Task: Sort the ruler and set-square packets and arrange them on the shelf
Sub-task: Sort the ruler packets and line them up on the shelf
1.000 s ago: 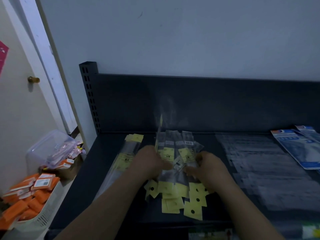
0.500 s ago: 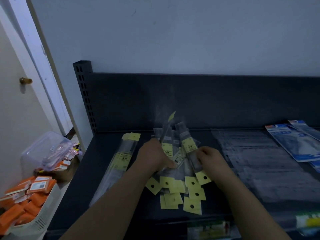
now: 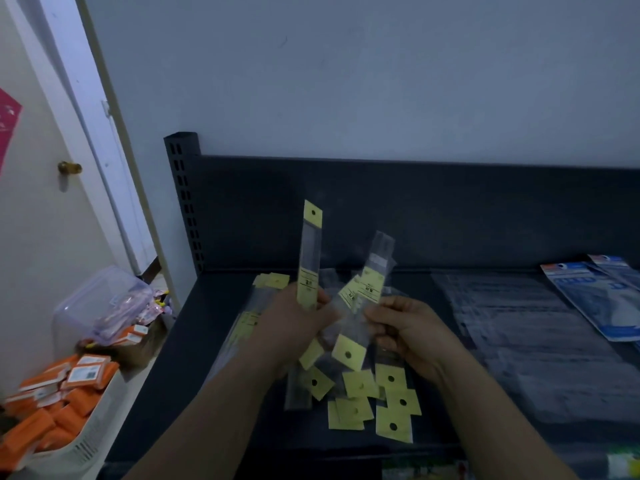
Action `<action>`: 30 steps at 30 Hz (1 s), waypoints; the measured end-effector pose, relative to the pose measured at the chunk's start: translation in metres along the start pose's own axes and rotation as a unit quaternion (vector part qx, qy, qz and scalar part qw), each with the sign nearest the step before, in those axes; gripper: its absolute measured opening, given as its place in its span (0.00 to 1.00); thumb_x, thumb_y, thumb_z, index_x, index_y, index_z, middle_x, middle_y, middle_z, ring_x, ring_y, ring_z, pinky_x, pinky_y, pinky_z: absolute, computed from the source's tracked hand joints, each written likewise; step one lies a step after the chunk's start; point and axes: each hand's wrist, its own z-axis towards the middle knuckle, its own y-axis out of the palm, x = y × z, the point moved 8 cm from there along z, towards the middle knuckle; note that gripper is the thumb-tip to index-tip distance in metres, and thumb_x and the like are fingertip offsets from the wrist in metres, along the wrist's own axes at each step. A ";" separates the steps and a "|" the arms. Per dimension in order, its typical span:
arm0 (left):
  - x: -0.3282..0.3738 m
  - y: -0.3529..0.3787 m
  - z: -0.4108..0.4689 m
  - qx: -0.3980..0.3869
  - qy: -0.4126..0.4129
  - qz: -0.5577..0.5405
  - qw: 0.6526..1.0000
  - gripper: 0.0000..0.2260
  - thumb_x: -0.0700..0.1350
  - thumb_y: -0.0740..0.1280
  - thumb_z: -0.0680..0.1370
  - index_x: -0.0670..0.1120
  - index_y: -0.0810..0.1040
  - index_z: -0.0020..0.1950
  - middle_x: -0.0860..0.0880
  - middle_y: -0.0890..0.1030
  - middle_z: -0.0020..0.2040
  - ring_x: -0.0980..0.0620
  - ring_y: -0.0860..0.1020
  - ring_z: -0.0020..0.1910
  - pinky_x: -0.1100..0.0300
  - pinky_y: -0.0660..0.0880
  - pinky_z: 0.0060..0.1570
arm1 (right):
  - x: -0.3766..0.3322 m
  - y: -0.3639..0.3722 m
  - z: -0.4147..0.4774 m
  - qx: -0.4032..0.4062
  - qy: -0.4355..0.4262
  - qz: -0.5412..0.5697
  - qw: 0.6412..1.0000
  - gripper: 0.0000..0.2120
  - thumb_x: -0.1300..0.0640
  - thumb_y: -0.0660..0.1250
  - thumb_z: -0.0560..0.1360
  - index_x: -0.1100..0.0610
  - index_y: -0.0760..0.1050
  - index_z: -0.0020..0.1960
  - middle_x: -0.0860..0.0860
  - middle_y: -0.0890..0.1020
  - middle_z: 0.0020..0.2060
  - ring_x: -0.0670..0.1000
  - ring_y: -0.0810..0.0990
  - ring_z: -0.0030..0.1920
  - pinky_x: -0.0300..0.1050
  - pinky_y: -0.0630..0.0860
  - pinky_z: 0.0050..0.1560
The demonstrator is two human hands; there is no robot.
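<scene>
Clear plastic ruler pkts w/ yellow hang-tab cards (image 3: 360,384) lie fanned in a loose pile on the dark metal shelf (image 3: 194,358), mid-front, just below both hands. L hand (image 3: 294,327) pinches one long clear pkt (image 3: 308,258) at its lower yellow label, thumb and fingers curled round it. That pkt stands about upright, tab end up, in front of the shelf's dark back panel (image 3: 450,209). R hand (image 3: 412,334) grips a tilted bunch (image 3: 372,271) w/ curled fingers; at least 2 pkts in it, leaning up and right. Upright pkt and bunch splay apart at the top and sit close together at the hands.

Count: approx 9 yellow tabs show in the pile; they overlap, so not exact. Lowest tabs lie near the shelf's front edge.

Left of the pile, a second stack of long ruler pkts (image 3: 247,322) runs front to back, tabs at the far end near the back panel. A bare shelf strip lies btwn it and the shelf's left edge. Right of the pile is a narrow bare gap, then a spread of flat clear pkts (image 3: 519,323); can't tell how many. Beyond those, 2 blue-and-white pkts (image 3: 588,299) overlap at far right, cut by the frame edge.

Perforated dark corner post (image 3: 183,202) closes the shelf's back-left corner. Off the shelf to the left: 1 clear plastic tub (image 3: 104,303), 1 white basket (image 3: 86,441) heaped w/ orange packs (image 3: 52,403), and a pale door w/ brass knob (image 3: 69,167).
</scene>
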 end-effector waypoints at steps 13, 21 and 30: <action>-0.001 -0.020 -0.006 -0.084 -0.029 -0.081 0.993 0.07 0.33 0.71 0.72 0.44 0.77 0.44 0.48 0.79 0.38 0.51 0.79 0.37 0.57 0.76 0.39 | -0.040 -0.048 0.016 0.114 -0.071 0.086 0.987 0.07 0.62 0.65 0.76 0.57 0.69 0.40 0.52 0.72 0.30 0.44 0.66 0.22 0.35 0.60 0.19; 0.012 -0.030 0.001 0.010 0.030 -0.381 0.924 0.08 0.45 0.69 0.72 0.42 0.79 0.48 0.46 0.84 0.41 0.54 0.82 0.36 0.66 0.76 0.30 | -0.022 -0.055 0.010 0.155 -0.059 0.200 0.966 0.17 0.68 0.65 0.75 0.59 0.69 0.62 0.56 0.79 0.40 0.48 0.82 0.33 0.37 0.79 0.31; 0.006 -0.007 0.015 0.112 0.005 -0.341 0.933 0.08 0.42 0.65 0.79 0.43 0.78 0.40 0.47 0.85 0.40 0.50 0.82 0.40 0.55 0.79 0.45 | -0.008 0.009 -0.009 0.008 -0.005 -0.046 0.999 0.08 0.60 0.64 0.78 0.65 0.77 0.50 0.58 0.82 0.37 0.51 0.82 0.35 0.43 0.79 0.37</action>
